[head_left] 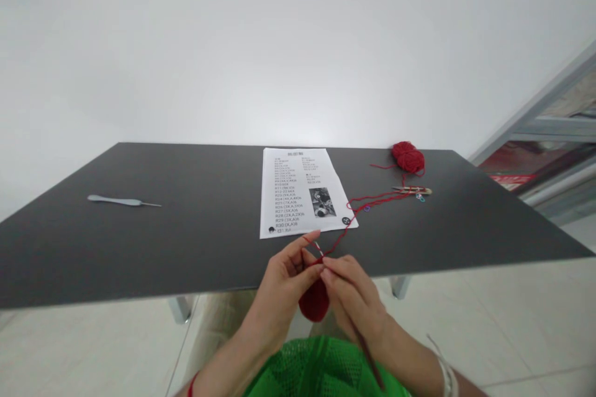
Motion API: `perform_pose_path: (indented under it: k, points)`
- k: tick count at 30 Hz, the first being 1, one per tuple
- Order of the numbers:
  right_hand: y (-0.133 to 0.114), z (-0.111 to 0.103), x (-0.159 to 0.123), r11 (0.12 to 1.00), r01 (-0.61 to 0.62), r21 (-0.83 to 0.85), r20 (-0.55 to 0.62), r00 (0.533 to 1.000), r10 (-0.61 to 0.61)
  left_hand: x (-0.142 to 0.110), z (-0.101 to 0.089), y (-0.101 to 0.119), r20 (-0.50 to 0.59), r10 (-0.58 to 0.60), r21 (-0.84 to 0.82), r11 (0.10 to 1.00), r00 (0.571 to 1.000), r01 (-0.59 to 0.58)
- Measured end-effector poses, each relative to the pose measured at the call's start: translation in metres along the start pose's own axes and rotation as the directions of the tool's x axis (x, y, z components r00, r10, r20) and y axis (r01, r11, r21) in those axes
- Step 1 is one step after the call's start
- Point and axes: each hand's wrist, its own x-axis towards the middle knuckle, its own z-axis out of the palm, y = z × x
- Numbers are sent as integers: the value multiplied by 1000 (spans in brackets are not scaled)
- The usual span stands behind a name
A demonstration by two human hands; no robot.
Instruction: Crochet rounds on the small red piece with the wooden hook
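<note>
Hands (321, 279) partly hide red piece (315, 303); sheet's (298, 195) smallest print illegible.

The sheet (293, 189) lies mid-table (195, 248); the hook (123, 201) near its left end; the yarn ball (408, 157) by the far right corner.

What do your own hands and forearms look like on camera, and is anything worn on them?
Both are human hands, with no gloves, and no sleeves over the forearms in view. Beyond the left hand, a narrow red band circles the forearm at the picture's lower edge. Beyond the right hand is a whitish band with a thin loose end. No cables show on either arm.
</note>
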Motion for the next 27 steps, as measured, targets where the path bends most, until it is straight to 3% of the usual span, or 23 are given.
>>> perform_pose_path:
  k: [2, 5, 8, 11, 13, 18, 27]
  points:
    - [5, -2, -3, 995, 92, -38, 49, 995, -90, 0, -1, 0, 20, -39, -69, 997, 999, 41]
    - [4, 0, 2, 991, 133, 11, -9, 991, -133, 1, -4, 5, 71, -129, -131, 982, 989, 138]
    - [-4, 1, 13, 967, -25, 252, -86, 995, 48, 3, -9, 12, 101, -179, -148, 970, 979, 192]
    - [-12, -5, 22, 894, -141, 424, -27, 985, 169, 5, -13, 18, 127, -162, -131, 975, 979, 178]
    - [-17, -12, 26, 912, -115, 394, 12, 993, 119, 6, -15, 20, 152, -170, -116, 975, 974, 189]
    - [-24, -28, 33, 963, 86, 256, 119, 986, -120, 3, -17, 26, 187, -217, -67, 970, 958, 233]
    - [-32, -45, 47, 945, -32, 324, 295, 953, -69, 0, -21, 37, 237, -319, 17, 946, 918, 324]
